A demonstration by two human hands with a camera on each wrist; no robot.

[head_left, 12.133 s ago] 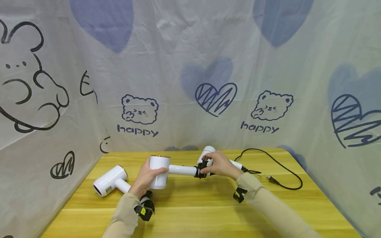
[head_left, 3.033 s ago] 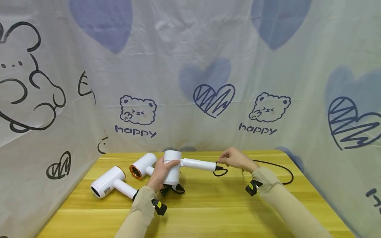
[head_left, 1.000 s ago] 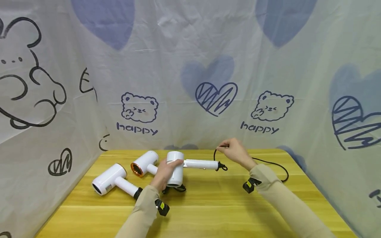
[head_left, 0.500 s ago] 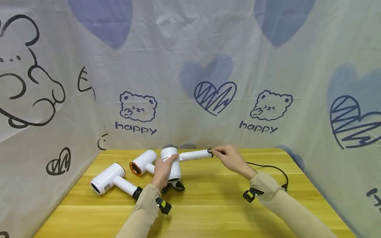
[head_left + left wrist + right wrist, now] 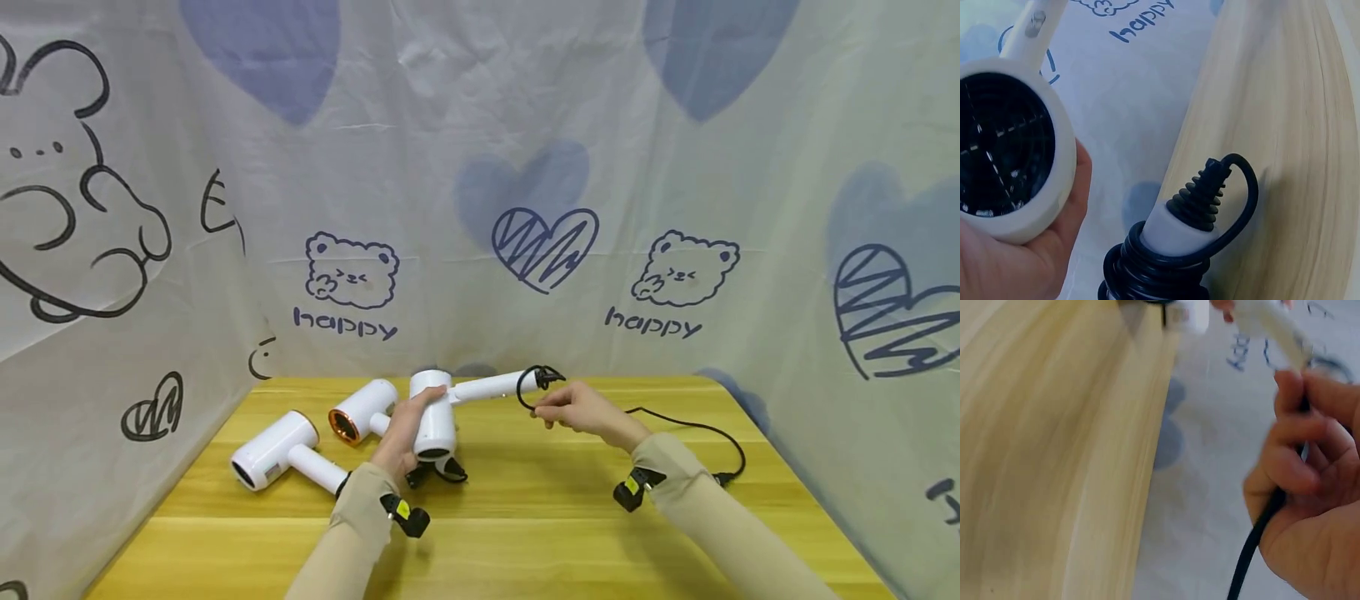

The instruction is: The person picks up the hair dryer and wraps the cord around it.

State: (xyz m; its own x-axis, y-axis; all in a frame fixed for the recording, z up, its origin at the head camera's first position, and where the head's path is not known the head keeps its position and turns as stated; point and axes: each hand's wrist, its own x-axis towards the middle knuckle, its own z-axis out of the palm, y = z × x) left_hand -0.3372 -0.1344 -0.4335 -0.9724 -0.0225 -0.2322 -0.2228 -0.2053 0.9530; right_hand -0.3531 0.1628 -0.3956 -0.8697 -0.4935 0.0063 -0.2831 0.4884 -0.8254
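Observation:
My left hand (image 5: 405, 429) grips a white hair dryer (image 5: 435, 429) by its barrel, above the table; its dark grille faces the left wrist camera. The handle points right and slightly up, with a few turns of black cord (image 5: 546, 377) at its end. Just below that end, my right hand (image 5: 585, 410) pinches the cord, which loops over the handle. In the right wrist view, a length of cord (image 5: 1249, 550) runs down through the curled fingers. More cord trails right across the table to the plug (image 5: 723, 478), partly hidden by the right sleeve.
Two more white hair dryers, one at far left (image 5: 275, 450) and one with a copper-coloured rim (image 5: 363, 411), lie left of my left hand. Wound cord (image 5: 1160, 269) wraps one handle. A printed cloth (image 5: 450, 292) hangs behind the wooden table (image 5: 525, 533).
Earlier my left hand held a gold-rimmed hair dryer; that one now lies at left. Within the last second, my right hand carried the cord over the handle and down, while the handle tilted up.

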